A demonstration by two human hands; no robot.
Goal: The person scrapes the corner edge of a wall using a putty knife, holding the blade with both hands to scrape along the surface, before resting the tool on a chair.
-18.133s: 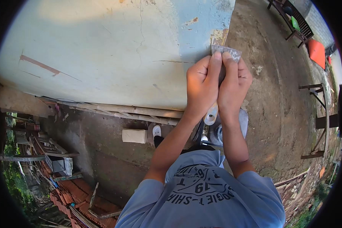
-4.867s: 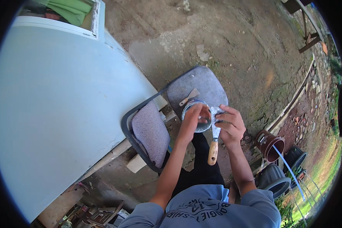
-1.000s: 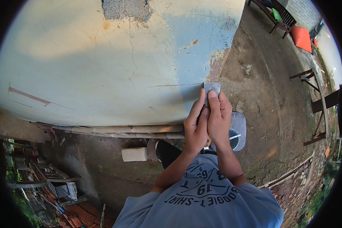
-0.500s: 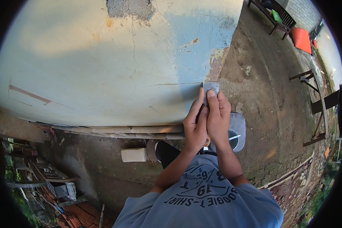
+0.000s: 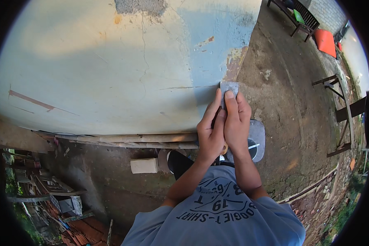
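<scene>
My left hand (image 5: 211,127) and my right hand (image 5: 238,119) are pressed together around a metal putty knife or scraper (image 5: 228,86), whose flat, spotted blade sticks up past my fingertips. The blade touches the corner edge of the painted wall (image 5: 110,74), below a patch (image 5: 233,65) of flaked paint. My fingers hide most of the tool; a bit of what may be its pale handle shows below them. Behind my hands a grey seat (image 5: 257,129) holds a dark round container (image 5: 251,151) with a pale stick in it.
Bamboo poles (image 5: 139,139) run along the wall's base, with a pale block (image 5: 143,165) on the ground below. A bench (image 5: 303,26), a red-orange object (image 5: 326,43) and a wooden frame (image 5: 332,84) line the right side. Scrap wood and tiles (image 5: 61,205) lie at lower left.
Both hands and the blade have moved slightly up along the wall's corner. About five seconds ago I faced the seat, handling a can and the tool; now I face the wall.
</scene>
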